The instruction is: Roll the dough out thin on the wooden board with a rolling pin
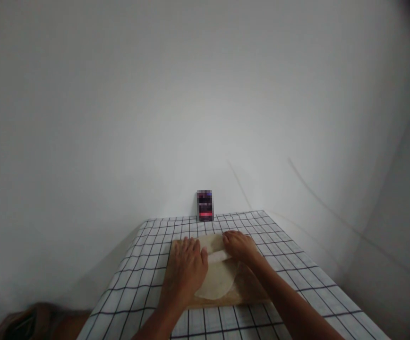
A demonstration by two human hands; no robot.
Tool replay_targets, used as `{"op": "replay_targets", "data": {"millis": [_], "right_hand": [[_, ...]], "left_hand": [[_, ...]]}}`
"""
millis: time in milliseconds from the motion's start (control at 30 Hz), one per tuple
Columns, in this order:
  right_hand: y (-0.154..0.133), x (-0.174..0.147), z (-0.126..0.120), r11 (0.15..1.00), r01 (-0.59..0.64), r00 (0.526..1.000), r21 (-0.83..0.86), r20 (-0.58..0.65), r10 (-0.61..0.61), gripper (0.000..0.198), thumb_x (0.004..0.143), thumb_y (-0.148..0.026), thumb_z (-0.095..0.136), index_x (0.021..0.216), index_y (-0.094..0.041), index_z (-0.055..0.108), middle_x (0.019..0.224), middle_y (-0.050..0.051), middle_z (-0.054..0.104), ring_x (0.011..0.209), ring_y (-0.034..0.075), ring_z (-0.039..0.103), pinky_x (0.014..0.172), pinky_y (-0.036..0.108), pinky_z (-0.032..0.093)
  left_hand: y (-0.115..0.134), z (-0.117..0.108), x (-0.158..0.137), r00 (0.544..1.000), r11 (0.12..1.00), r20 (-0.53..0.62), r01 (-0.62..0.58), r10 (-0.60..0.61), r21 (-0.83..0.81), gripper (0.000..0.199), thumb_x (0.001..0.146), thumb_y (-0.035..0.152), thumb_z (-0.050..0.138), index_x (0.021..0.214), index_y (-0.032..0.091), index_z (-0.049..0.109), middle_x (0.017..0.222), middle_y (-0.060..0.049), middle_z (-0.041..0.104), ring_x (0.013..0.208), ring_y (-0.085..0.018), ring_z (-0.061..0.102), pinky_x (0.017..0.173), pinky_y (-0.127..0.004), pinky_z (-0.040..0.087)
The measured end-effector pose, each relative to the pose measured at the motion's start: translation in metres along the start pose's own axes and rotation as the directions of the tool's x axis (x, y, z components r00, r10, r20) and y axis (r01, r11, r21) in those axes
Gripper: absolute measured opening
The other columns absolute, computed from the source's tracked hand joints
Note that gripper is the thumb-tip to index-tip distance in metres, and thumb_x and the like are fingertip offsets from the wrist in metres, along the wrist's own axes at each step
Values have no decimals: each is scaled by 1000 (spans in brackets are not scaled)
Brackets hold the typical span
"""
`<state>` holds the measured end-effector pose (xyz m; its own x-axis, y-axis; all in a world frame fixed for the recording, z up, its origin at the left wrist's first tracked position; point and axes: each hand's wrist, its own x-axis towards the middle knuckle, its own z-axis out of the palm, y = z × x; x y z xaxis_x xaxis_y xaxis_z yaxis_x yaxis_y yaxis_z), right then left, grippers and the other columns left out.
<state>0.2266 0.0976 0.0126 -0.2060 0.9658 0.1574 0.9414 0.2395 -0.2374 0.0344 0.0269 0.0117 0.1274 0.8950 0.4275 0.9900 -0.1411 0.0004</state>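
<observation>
hands (192,262): both bare | forearms (290,297): bare, slim, narrowing toward hands

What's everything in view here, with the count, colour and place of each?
walls: two, greyish white, behind and at right
device: one, dark with red band, upright near back wall, blurred
checked cloth: one, white with black lines, beneath board
board: one, brown, on cloth
dough: one sheet, cream, on board
roller: one, whitish, across dough
brownish items: count unclear, lower left
left hand: one, bare, over roller's left
right hand: one, bare, over roller's right
</observation>
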Motion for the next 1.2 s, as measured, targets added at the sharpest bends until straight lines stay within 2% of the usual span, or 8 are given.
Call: {"op": "replay_targets", "data": {"millis": [200,367,567,700,867,967,1067,1200], "right_hand": [[1,6,1,999,36,999,4,18,-36,46,104,-37,26,114,-22,68,125,12,68,119,27,60,97,45,43],[0,10,3,998,64,998,-4,6,-64,47,104,-36,26,114,-21,69,125,12,68,120,26,60,100,46,41],[4,12,10,994,111,994,12,-6,-111,47,104,-34,26,114,-20,70,128,11,68,135,27,48,108,48,37],[9,13,14,993,108,994,53,5,-108,47,104,-33,27,124,-19,67,141,10,60,143,24,39,113,43,33],[15,11,17,988,99,995,122,19,-102,51,105,-33,24,136,-17,61,156,10,44,147,21,34,118,43,27],[19,8,16,980,89,995,180,30,-96,54,105,-34,21,138,-16,59,157,11,42,147,22,34,120,47,25],[23,4,16,971,82,996,224,16,-88,55,105,-35,20,141,-14,56,156,11,43,146,21,35,121,47,22],[26,3,19,965,85,996,247,1,-88,54,105,-35,21,140,-15,57,153,11,47,144,20,38,121,47,20]], "left_hand": [[9,8,-17,994,1000,-110,-12,14,21,47,101,34,35,131,13,63,138,-18,62,135,-33,51,114,-61,33],[23,19,-42,980,1000,-197,-17,16,-5,55,99,40,39,137,5,58,147,-23,52,140,-38,45,113,-60,38],[53,28,-79,932,993,-359,-75,39,-87,76,96,43,43,160,10,18,158,-21,37,146,-39,35,110,-63,41],[73,32,-94,949,994,-313,-52,19,-98,83,95,47,41,162,12,5,160,-19,33,146,-41,34,110,-68,41],[101,50,-108,991,996,-133,7,-18,-85,93,88,65,47,159,11,24,161,-17,32,150,-43,22,117,-69,35],[115,67,-114,988,993,-148,-64,50,-95,90,86,67,46,158,15,29,158,-16,38,149,-43,26,119,-72,29],[119,76,-114,977,984,-168,-151,134,-95,88,87,63,45,160,19,24,159,-14,37,147,-44,30,119,-75,26],[114,64,-109,945,953,-194,-286,264,-99,89,89,54,49,162,24,8,164,-7,25,148,-43,26,113,-74,36]]}}
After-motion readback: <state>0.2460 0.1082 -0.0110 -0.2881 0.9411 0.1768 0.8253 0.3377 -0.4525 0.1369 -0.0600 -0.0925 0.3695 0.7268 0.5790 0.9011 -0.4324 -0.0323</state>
